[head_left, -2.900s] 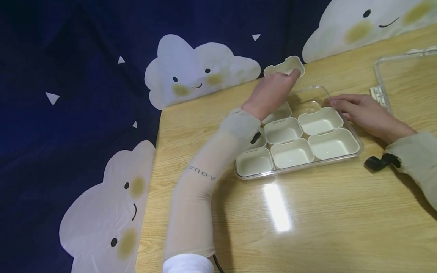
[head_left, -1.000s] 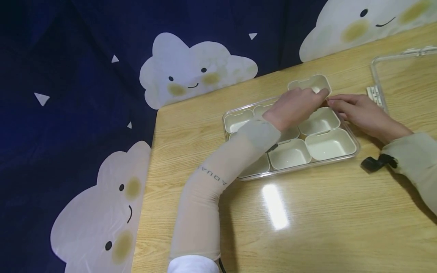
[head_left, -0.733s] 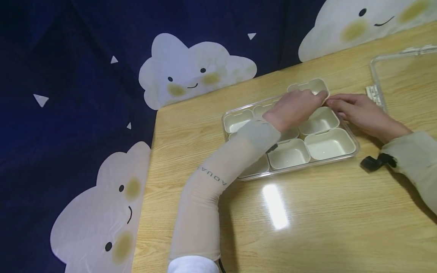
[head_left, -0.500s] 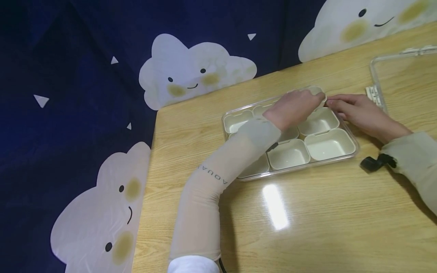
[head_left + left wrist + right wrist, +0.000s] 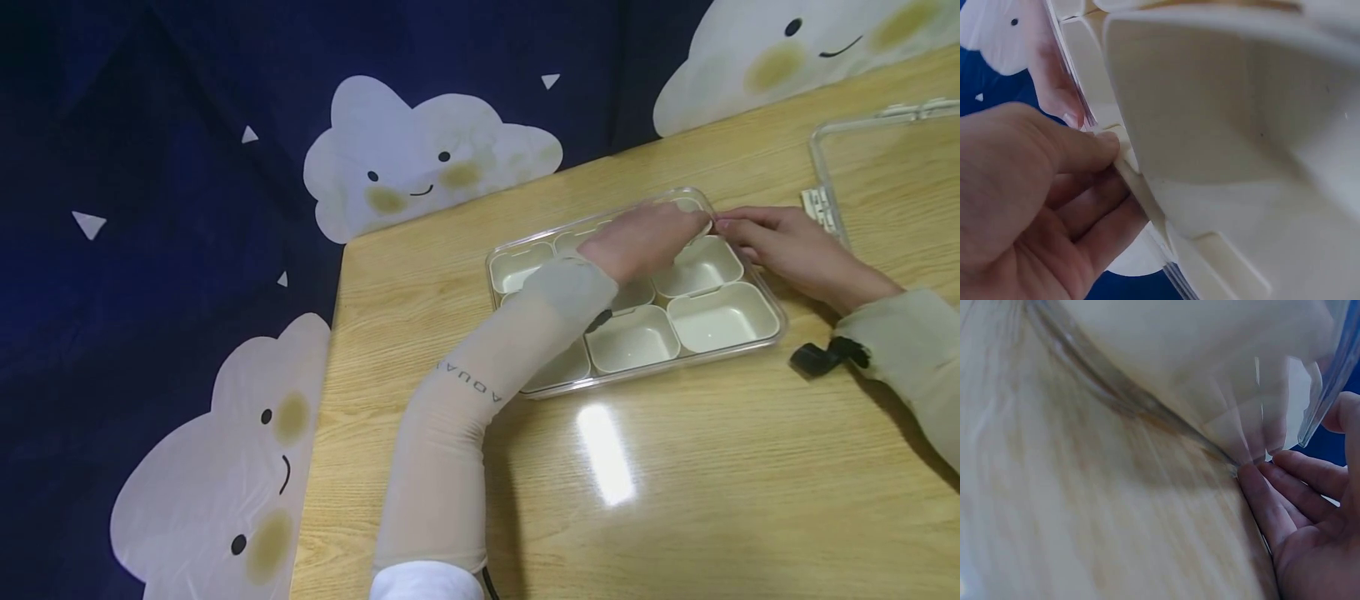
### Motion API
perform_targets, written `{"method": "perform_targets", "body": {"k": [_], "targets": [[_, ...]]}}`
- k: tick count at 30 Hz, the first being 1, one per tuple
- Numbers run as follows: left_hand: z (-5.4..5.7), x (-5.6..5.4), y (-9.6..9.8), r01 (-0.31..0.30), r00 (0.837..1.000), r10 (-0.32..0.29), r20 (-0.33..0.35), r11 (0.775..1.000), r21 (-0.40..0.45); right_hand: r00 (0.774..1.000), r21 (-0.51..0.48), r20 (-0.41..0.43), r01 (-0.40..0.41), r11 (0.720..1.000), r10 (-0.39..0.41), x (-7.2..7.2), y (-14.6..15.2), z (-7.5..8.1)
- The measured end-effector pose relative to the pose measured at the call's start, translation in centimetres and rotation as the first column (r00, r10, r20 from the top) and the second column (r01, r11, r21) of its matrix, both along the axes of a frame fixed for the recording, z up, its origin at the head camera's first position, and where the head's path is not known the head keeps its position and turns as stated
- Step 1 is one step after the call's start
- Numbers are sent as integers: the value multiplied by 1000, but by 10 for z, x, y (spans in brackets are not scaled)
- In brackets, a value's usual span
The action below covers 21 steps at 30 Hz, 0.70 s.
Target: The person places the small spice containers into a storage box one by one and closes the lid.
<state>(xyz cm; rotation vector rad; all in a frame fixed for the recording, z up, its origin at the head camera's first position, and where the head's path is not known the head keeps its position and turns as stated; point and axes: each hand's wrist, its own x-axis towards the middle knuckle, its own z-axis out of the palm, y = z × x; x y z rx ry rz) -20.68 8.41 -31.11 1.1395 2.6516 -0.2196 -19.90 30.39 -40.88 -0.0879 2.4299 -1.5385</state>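
In the head view, a clear plastic case (image 5: 645,371) holds several cream boxes in rows, among them a front-right box (image 5: 723,317). My left hand (image 5: 648,237) is over the case's back right corner, gripping another cream box (image 5: 693,204) that sits at or just below rim level. The left wrist view shows thumb and fingers pinching that cream box (image 5: 1210,125) by its edge. At the right side of the case, my right hand (image 5: 795,242) touches the rim. Its fingertips press against the outer clear wall (image 5: 1229,412) in the right wrist view.
A clear lid (image 5: 821,167) with a white hinge piece lies on the wooden table (image 5: 675,483) at the right. A dark blue cloth (image 5: 187,250) printed with clouds hangs beyond the table's back and left edges. A black wrist camera (image 5: 813,358) sits by the right sleeve.
My left hand has carried the cream box right from beyond the case's back edge, then lowered it into the back right corner. The right hand has stayed at the case's edge.
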Motion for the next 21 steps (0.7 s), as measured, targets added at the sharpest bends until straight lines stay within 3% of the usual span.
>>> {"method": "perform_targets", "body": {"k": [4, 7, 14, 21], "targets": [[2, 1, -4, -51, 991, 48, 125, 998, 22, 1000, -6, 2, -2, 1000, 2, -1, -1, 0], [3, 2, -5, -70, 985, 66, 157, 997, 20, 1000, -1, -1, 2, 1000, -2, 0, -2, 1], [4, 2, -6, -56, 990, 54, 128, 998, 15, 1000, 9, -13, -1, 1000, 1, 2, -2, 2], [5, 1, -9, -49, 996, 48, 80, 999, 14, 1000, 2, 26, -5, 1000, 5, 0, -1, 1]]}}
